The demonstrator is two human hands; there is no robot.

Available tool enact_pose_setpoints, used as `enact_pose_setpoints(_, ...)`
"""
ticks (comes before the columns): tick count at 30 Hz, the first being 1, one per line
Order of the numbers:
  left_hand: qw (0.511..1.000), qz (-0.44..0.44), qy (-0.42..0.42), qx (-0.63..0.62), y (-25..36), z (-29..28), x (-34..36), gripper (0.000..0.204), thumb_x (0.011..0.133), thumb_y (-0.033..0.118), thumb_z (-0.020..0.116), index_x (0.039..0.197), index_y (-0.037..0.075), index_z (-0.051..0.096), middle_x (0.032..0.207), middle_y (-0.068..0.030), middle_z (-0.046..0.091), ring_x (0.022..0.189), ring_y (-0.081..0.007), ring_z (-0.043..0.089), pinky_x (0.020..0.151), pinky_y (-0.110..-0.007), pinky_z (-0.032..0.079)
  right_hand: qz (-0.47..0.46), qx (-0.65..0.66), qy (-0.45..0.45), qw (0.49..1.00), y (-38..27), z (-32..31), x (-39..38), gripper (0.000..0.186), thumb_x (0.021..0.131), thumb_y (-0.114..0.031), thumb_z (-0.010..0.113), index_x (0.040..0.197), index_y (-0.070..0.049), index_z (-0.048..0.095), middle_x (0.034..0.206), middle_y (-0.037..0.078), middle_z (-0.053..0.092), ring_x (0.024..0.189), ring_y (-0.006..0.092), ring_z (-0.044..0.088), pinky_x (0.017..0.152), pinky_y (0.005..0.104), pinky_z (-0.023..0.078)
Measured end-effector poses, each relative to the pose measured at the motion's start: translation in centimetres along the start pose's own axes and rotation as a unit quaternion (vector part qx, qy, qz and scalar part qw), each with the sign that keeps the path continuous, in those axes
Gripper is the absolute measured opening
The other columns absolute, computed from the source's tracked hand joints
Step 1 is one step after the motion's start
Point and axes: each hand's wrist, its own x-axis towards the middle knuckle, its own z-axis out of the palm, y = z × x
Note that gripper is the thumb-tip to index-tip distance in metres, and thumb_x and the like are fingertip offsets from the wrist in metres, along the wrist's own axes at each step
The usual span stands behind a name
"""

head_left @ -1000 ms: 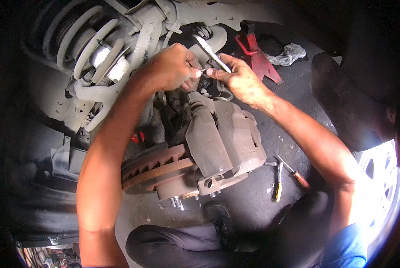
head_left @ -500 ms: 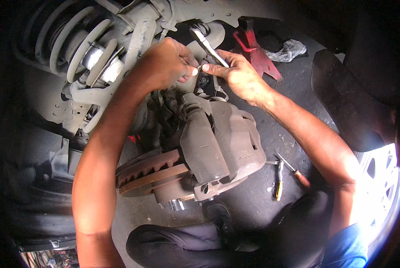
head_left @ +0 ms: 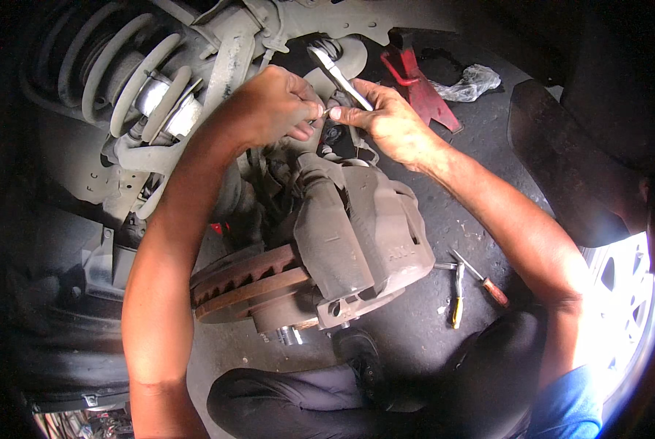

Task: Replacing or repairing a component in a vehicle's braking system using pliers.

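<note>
Above the brake caliper, my two hands meet almost fingertip to fingertip. My right hand is closed round the handle of a silver ratchet wrench, whose head points away to the far left. Its thumb reaches toward a small thin piece between the hands, too small to name. My left hand is closed in a pinch on that piece. Below the caliper lies the rusty brake disc. Behind my hands, part of the suspension is hidden.
A coil spring stands at far left. A red jack stand and crumpled clear plastic are at the back. On the floor at right lie a screwdriver and a yellow-handled tool. A wheel stands at the right edge.
My hands stay nearly in place, with slight finger movement at the small piece. The ratchet wrench has shifted a little left.
</note>
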Motion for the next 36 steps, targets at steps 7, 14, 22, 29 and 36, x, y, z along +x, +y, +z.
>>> enact_pose_setpoints(7,1.000,0.003,-0.002,0.014,-0.1,-0.2,-0.2,0.030,0.094,0.013,0.070,0.108,-0.013,0.072,0.094,-0.0203,0.075,0.082,-0.0227,0.076,0.075,-0.033,0.066,0.003,-0.036,-0.029,0.999,-1.5,0.2,-0.5,0.016,0.101,-0.017,0.070,0.107,-0.002,0.066,0.081,0.000,0.056,0.078,0.0105,0.049,0.071,0.0304,0.043)
enact_pose_setpoints(14,1.000,-0.026,-0.007,0.009,0.4,-0.6,-0.2,0.032,0.088,0.017,0.074,0.103,-0.012,0.074,0.085,-0.0172,0.075,0.072,-0.0198,0.075,0.069,-0.031,0.063,-0.079,-0.078,-0.043,0.993,-1.2,0.2,-0.5,0.018,0.098,-0.013,0.071,0.109,0.000,0.064,0.086,0.004,0.057,0.088,0.0133,0.050,0.085,0.0324,0.045)
enact_pose_setpoints(22,0.998,-0.038,-0.011,-0.053,-0.1,-0.5,0.0,0.031,0.088,0.014,0.074,0.103,-0.013,0.073,0.089,-0.0177,0.075,0.077,-0.0224,0.076,0.073,-0.031,0.065,-0.135,-0.099,-0.026,0.986,0.4,0.0,0.1,0.024,0.095,-0.015,0.076,0.110,0.000,0.064,0.098,0.009,0.059,0.092,0.0193,0.057,0.086,0.0351,0.046)
enact_pose_setpoints(29,0.990,-0.056,0.031,-0.125,0.2,-0.3,-0.1,0.033,0.090,0.010,0.073,0.106,-0.018,0.067,0.094,-0.0227,0.074,0.082,-0.0268,0.078,0.076,-0.032,0.066,-0.062,-0.234,0.141,0.960,-1.3,0.6,-0.5,0.045,0.088,-0.032,0.084,0.107,0.003,0.062,0.104,0.020,0.063,0.098,0.0313,0.065,0.087,0.0457,0.050)
enact_pose_setpoints(36,0.986,-0.047,0.055,-0.152,0.0,-0.5,0.2,0.034,0.090,0.009,0.073,0.105,-0.020,0.065,0.095,-0.0251,0.073,0.085,-0.0303,0.078,0.077,-0.034,0.067,-0.029,-0.126,0.119,0.984,-2.8,0.8,-1.1,0.036,0.094,-0.030,0.076,0.100,0.005,0.067,0.068,0.016,0.065,0.069,0.0223,0.065,0.071,0.0425,0.052)
